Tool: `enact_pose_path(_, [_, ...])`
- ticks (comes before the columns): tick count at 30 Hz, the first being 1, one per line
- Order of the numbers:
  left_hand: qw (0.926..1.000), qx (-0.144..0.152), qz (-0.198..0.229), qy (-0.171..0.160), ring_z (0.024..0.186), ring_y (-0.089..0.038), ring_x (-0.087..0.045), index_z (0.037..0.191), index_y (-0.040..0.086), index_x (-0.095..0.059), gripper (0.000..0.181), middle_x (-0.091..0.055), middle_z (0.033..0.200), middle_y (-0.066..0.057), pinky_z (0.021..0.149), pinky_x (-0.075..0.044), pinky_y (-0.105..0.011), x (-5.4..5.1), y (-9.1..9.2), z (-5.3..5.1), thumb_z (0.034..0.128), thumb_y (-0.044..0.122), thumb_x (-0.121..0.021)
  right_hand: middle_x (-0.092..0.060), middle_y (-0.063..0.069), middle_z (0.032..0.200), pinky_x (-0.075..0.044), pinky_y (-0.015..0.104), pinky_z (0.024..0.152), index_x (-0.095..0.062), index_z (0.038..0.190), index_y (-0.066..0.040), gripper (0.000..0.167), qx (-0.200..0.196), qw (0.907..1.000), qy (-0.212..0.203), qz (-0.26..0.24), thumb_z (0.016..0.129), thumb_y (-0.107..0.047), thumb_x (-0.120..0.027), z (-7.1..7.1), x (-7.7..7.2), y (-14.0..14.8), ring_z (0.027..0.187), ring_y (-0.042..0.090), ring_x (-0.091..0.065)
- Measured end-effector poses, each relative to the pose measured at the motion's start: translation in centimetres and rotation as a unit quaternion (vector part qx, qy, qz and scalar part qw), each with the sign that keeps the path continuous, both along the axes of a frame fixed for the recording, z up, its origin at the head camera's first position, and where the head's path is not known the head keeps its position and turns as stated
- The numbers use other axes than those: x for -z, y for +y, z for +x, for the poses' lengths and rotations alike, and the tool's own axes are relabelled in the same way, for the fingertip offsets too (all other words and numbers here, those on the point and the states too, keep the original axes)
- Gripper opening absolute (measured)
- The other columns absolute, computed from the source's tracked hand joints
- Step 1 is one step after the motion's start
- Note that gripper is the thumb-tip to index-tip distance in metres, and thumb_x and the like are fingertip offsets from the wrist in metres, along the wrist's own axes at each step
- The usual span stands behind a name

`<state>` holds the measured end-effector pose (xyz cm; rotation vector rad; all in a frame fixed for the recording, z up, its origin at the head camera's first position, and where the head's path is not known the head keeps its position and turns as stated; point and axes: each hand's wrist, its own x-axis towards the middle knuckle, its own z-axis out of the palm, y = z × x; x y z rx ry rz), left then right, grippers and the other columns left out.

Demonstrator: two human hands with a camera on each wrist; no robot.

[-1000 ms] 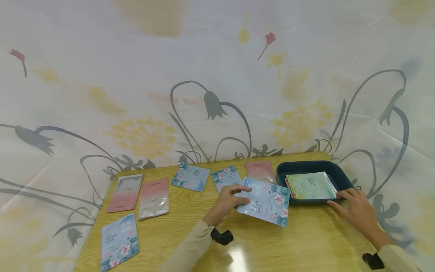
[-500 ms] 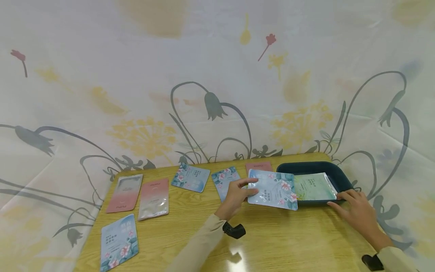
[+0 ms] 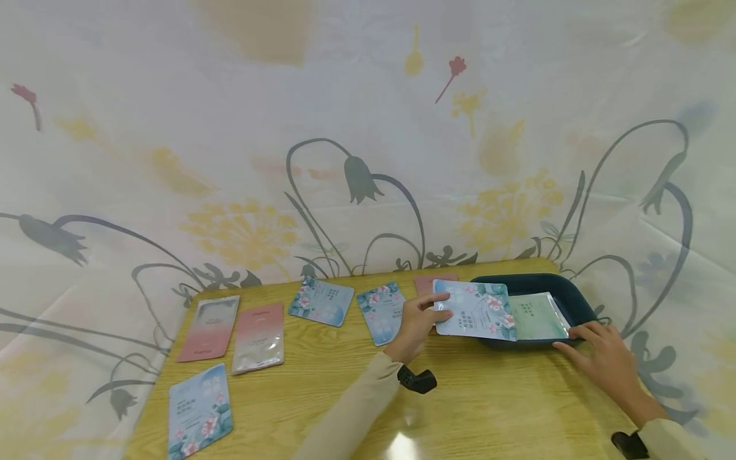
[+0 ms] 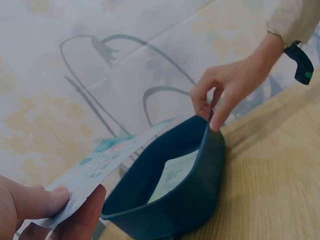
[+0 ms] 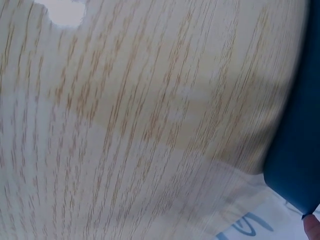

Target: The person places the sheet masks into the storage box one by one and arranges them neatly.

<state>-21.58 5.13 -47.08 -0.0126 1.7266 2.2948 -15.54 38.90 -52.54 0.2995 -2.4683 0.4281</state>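
Between thumb and fingers my left hand [image 3: 415, 324] pinches the left edge of a blue floral sheet mask packet [image 3: 476, 310]. The packet hangs over the left part of a dark teal tray [image 3: 566, 300], hiding that side of it. Inside the tray lies a green sheet mask packet [image 3: 538, 316], partly covered from the head view. My right hand [image 3: 604, 358] grips the tray's near right rim; in the left wrist view its thumb [image 4: 220, 117] is outside the wall. Only a fingertip [image 5: 312, 227] of that hand shows in the right wrist view.
Two pink-and-silver packets [image 3: 259, 337] lie at the table's left, with a blue floral packet [image 3: 200, 412] in front. Two more blue packets [image 3: 322, 300] lie toward the back. A pink packet [image 3: 435, 283] is partly hidden behind the held one. Patterned fabric [image 3: 368, 128] rises behind the table.
My left hand has carried the blue packet right and upward in the head view, from before the tray to over its left part. My right hand stays on the rim.
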Motion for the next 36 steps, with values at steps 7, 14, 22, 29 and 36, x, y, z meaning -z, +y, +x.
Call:
enact_pose_path(7, [0.9998, -0.003, -0.017, -0.002, 0.069, -0.017, -0.067, 0.11, 0.011, -0.072, 0.032, -0.068, 0.092, -0.006, 0.048, -0.045, -0.021, 0.1, 1.6, -0.4, 0.0819, -0.003, -0.069, -0.062, 0.009, 0.082, -0.039, 0.039, 0.047, -0.069, 0.08, -0.007, 0.038, 0.017, 0.9997, -0.017, -0.002, 0.056, -0.03, -0.088, 0.1, -0.1, 0.0, 0.071, 0.031, -0.049])
enact_pose_path(14, [0.9999, -0.015, -0.001, -0.002, 0.065, -0.017, -0.065, 0.107, 0.009, -0.072, 0.031, -0.067, 0.088, -0.008, 0.048, -0.045, -0.022, 0.0, 3.9, -0.8, 0.0801, -0.007, -0.068, -0.061, 0.006, 0.082, -0.04, 0.041, 0.049, -0.069, 0.08, -0.008, 0.038, 0.004, 1.0, 0.002, -0.006, 0.054, -0.029, -0.088, 0.2, 0.1, 0.1, 0.072, 0.031, -0.049])
enact_pose_path(22, [0.9993, -0.03, -0.017, 0.015, 0.048, -0.013, -0.052, 0.106, 0.006, -0.072, 0.031, -0.065, 0.08, -0.007, 0.04, -0.033, -0.021, -1.0, 7.3, -1.2, 0.0795, -0.009, -0.069, -0.061, 0.006, 0.081, -0.037, 0.036, 0.048, -0.067, 0.078, -0.01, 0.036, -0.013, 0.9998, 0.013, 0.009, 0.055, -0.03, -0.088, -0.1, 0.0, 0.3, 0.067, 0.027, -0.046])
enact_pose_path(29, [0.9979, -0.05, -0.026, 0.031, 0.062, -0.03, -0.065, 0.104, 0.004, -0.072, 0.031, -0.061, 0.075, -0.005, 0.053, -0.055, -0.039, -0.3, 10.7, -1.5, 0.0779, -0.011, -0.069, -0.061, 0.006, 0.083, -0.035, 0.031, 0.045, -0.068, 0.079, -0.009, 0.034, 0.002, 0.9999, -0.003, 0.01, 0.056, -0.026, -0.088, 0.0, 0.0, 0.5, 0.069, 0.028, -0.047])
enact_pose_path(36, [0.9971, -0.068, 0.0, 0.034, 0.066, -0.042, -0.064, 0.107, -0.004, -0.068, 0.032, -0.057, 0.076, -0.011, 0.059, -0.054, -0.052, 1.0, 13.1, -1.7, 0.0775, -0.016, -0.066, -0.06, 0.005, 0.083, -0.037, 0.032, 0.044, -0.068, 0.08, -0.009, 0.035, 0.006, 1.0, -0.003, 0.006, 0.055, -0.024, -0.088, 0.0, 0.4, 0.3, 0.071, 0.029, -0.049])
